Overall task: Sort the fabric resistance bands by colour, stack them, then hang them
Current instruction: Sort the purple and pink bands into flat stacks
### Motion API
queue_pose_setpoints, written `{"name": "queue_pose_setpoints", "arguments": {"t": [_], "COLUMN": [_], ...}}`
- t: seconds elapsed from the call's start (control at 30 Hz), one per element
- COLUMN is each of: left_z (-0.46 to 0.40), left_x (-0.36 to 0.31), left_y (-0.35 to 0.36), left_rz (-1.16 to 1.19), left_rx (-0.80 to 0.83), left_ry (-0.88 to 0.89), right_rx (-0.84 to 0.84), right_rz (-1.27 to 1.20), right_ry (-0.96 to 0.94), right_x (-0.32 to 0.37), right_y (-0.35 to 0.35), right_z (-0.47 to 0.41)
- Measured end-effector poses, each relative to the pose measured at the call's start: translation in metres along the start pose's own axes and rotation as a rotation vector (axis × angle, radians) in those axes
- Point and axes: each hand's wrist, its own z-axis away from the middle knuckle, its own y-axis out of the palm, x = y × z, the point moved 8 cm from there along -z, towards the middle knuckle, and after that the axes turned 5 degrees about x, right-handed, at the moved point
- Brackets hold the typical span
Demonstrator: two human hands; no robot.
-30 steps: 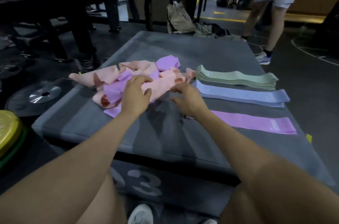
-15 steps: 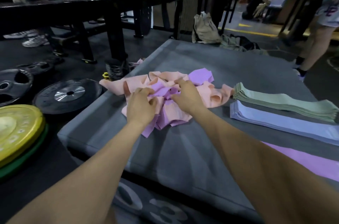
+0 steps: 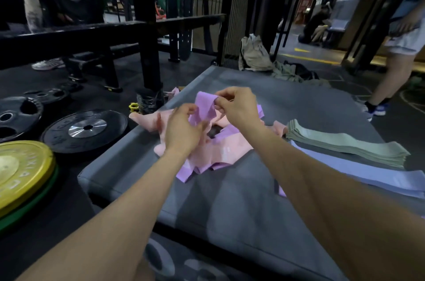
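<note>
Right hand (image 3: pixel 236 106) now lifts a purple band (image 3: pixel 204 108) clear of the pile (image 3: pixel 213 149) at frame centre, fingers pinching it; left hand (image 3: pixel 181 131) grips its lower part.

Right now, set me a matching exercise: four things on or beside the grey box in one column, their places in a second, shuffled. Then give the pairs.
Things
1. purple band
2. green stack
3. blue stack
4. yellow plate

Places
A. on the floor, left of the grey box
B. lifted above the pile, in both hands
C. far right on the box, beyond the blue one
D. on the box, nearer than the green one

Pairs: 1-B, 2-C, 3-D, 4-A
</note>
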Motion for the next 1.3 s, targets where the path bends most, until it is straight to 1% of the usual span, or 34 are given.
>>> {"name": "queue_pose_setpoints", "arguments": {"t": [0.07, 0.17, 0.27, 0.33, 0.4, 0.47, 0.5, 0.57, 0.7, 0.77, 0.87, 0.93, 1.0, 1.1, 1.17, 1.23, 1.3], "left_z": [-0.001, -0.001, -0.002, 0.000, 0.005, 0.011, 0.015, 0.024, 0.048, 0.056, 0.054, 0.056, 0.058, 0.058, 0.055, 0.058, 0.069], "left_x": [-0.011, -0.029, -0.045, -0.053, -0.061, -0.069, -0.074, -0.085, -0.110, -0.118, -0.118, -0.117, -0.112, -0.100, -0.090, -0.082, -0.074], "left_y": [0.000, -0.005, -0.020, -0.027, -0.032, -0.032, -0.029, -0.015, 0.018, 0.030, 0.036, 0.035, 0.035, 0.022, 0.010, 0.004, 0.007], "left_rz": [0.015, -0.050, -0.171, -0.230, -0.217, -0.109, -0.044, 0.039, 0.088, 0.024, -0.159, -0.224, -0.186, -0.119, -0.107, -0.101, -0.096], "left_rx": [0.014, 0.027, -0.018, -0.020, -0.030, -0.023, 0.006, 0.121, 0.325, 0.362, 0.306, 0.263, 0.239, 0.140, 0.081, 0.073, 0.117], "left_ry": [-0.001, 0.015, 0.039, 0.054, 0.070, 0.084, 0.085, 0.097, 0.173, 0.188, 0.201, 0.184, 0.154, 0.103, 0.107, 0.131, 0.162], "right_rx": [-0.006, -0.011, -0.045, -0.084, -0.126, -0.151, -0.156, -0.156, -0.168, -0.186, -0.226, -0.246, -0.260, -0.260, -0.247, -0.231, -0.199], "right_rz": [-0.087, -0.221, -0.247, -0.273, -0.303, -0.332, -0.356, -0.387, -0.393, -0.435, -0.570, -0.622, -0.612, -0.550, -0.533, -0.500, -0.423], "right_ry": [0.019, 0.028, 0.010, 0.004, 0.006, 0.017, 0.022, 0.024, 0.029, 0.038, 0.058, 0.072, 0.097, 0.161, 0.221, 0.290, 0.350], "right_x": [0.012, 0.030, 0.047, 0.054, 0.058, 0.058, 0.058, 0.058, 0.054, 0.052, 0.050, 0.046, 0.036, 0.012, -0.007, -0.027, -0.049], "right_y": [-0.011, -0.026, -0.044, -0.058, -0.072, -0.085, -0.090, -0.099, -0.113, -0.123, -0.141, -0.150, -0.156, -0.156, -0.151, -0.145, -0.136], "right_z": [0.002, 0.007, 0.014, 0.019, 0.026, 0.033, 0.037, 0.046, 0.061, 0.067, 0.076, 0.081, 0.086, 0.096, 0.105, 0.115, 0.126]}}
